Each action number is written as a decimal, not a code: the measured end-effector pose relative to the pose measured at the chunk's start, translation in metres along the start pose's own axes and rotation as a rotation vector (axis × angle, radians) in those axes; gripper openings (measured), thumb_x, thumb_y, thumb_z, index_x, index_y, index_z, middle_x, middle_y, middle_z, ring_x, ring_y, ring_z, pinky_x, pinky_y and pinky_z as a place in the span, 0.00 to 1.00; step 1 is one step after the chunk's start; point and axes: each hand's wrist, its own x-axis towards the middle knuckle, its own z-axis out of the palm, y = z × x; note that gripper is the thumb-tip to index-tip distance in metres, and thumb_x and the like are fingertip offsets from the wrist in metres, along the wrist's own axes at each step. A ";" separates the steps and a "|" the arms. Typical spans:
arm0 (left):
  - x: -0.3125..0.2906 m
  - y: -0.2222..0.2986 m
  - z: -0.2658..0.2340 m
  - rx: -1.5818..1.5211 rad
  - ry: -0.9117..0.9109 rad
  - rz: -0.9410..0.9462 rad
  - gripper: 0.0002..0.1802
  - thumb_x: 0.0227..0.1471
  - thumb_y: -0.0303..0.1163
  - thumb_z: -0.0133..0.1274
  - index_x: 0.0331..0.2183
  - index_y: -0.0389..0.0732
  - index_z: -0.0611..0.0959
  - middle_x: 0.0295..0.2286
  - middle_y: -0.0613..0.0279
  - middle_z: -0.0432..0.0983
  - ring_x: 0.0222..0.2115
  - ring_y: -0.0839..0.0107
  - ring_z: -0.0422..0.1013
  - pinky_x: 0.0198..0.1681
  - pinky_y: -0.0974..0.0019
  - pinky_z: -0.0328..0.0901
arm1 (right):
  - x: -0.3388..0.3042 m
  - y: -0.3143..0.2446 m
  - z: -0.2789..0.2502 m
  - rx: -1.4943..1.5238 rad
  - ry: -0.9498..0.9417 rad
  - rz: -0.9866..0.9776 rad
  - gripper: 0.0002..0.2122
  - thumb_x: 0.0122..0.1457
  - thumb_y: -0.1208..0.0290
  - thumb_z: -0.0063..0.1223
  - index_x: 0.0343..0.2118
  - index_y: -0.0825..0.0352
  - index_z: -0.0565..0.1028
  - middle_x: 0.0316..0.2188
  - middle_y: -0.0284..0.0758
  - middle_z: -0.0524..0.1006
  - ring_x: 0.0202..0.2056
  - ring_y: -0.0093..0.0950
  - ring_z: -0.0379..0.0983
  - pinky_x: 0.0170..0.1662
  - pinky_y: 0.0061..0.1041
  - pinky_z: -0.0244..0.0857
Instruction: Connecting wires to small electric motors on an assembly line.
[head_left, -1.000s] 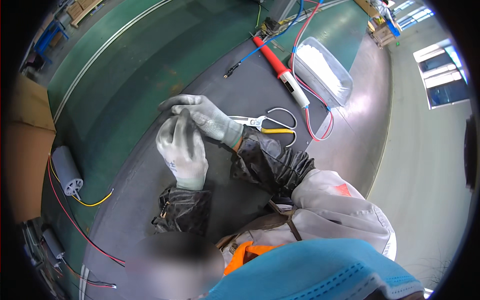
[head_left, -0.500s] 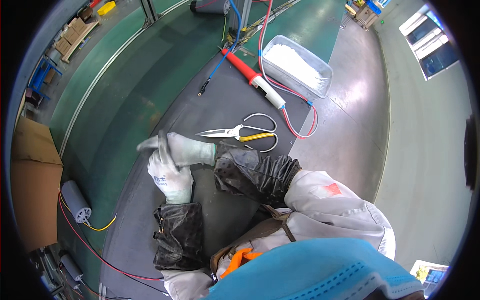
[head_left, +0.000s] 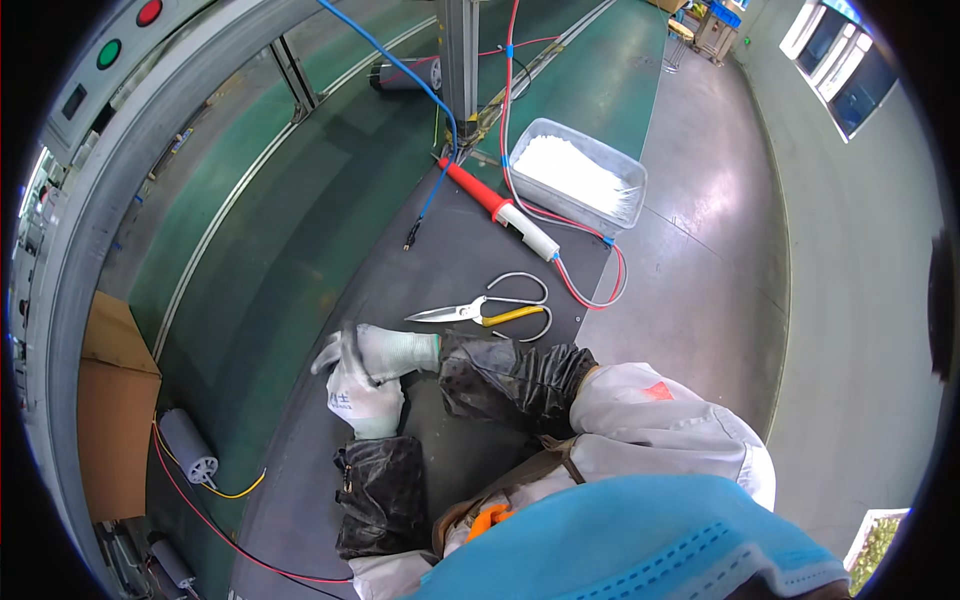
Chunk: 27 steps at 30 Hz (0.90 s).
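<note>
Both my hands wear whitish knitted gloves with grey fingers, and they are clasped together above the dark mat (head_left: 480,390). My left hand (head_left: 366,400) comes up from below, its grey fingers crossing over my right hand. My right hand (head_left: 392,350) reaches in from the right, closed against the left; part of its fingers is hidden. No object shows between them. Just beyond the right hand lie scissors (head_left: 465,312) with large looped handles, one wrapped in yellow, blades pointing left. Farther off rests a red and white handheld probe (head_left: 500,212) with red and grey cables.
A grey plastic tray (head_left: 638,205) of thin white strips stands at the mat's far right. A blue cable (head_left: 425,205) hangs over the far edge beside a metal post (head_left: 460,60). Left are a grey cylindrical motor (head_left: 188,445), a cardboard box (head_left: 118,430) and a metal frame (head_left: 85,260) with buttons.
My view has shifted, so the mat, scissors and tray sit a little differently and the button frame shows at left. My hands stay clasped, with the grey fingertips drawn in somewhat.
</note>
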 end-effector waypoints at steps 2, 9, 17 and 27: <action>-0.001 -0.009 0.007 -0.016 -0.008 -0.001 0.43 0.40 0.29 0.62 0.61 0.43 0.70 0.47 0.41 0.77 0.45 0.41 0.74 0.48 0.51 0.69 | 0.000 -0.005 -0.002 0.046 0.014 0.091 0.21 0.57 0.65 0.53 0.54 0.64 0.73 0.55 0.34 0.74 0.54 0.36 0.71 0.57 0.34 0.66; -0.001 -0.015 0.018 -0.114 0.078 0.059 0.45 0.40 0.32 0.61 0.61 0.36 0.67 0.44 0.38 0.73 0.45 0.40 0.69 0.51 0.46 0.63 | 0.001 -0.005 -0.003 0.048 0.186 0.130 0.21 0.55 0.72 0.55 0.54 0.63 0.72 0.51 0.38 0.77 0.46 0.39 0.76 0.47 0.36 0.72; 0.006 -0.035 0.014 -0.404 0.237 -0.262 0.45 0.45 0.19 0.57 0.65 0.39 0.62 0.57 0.49 0.62 0.56 0.57 0.64 0.62 0.56 0.58 | -0.049 -0.091 -0.075 -0.378 0.370 0.520 0.24 0.53 0.76 0.56 0.56 0.67 0.71 0.50 0.47 0.73 0.50 0.46 0.71 0.52 0.42 0.66; 0.014 -0.038 0.023 -0.284 0.127 -0.122 0.39 0.46 0.26 0.56 0.61 0.37 0.67 0.47 0.46 0.71 0.49 0.52 0.66 0.55 0.50 0.60 | -0.139 -0.126 -0.070 -0.614 0.126 0.889 0.27 0.53 0.78 0.55 0.59 0.68 0.67 0.54 0.47 0.69 0.58 0.48 0.64 0.59 0.45 0.60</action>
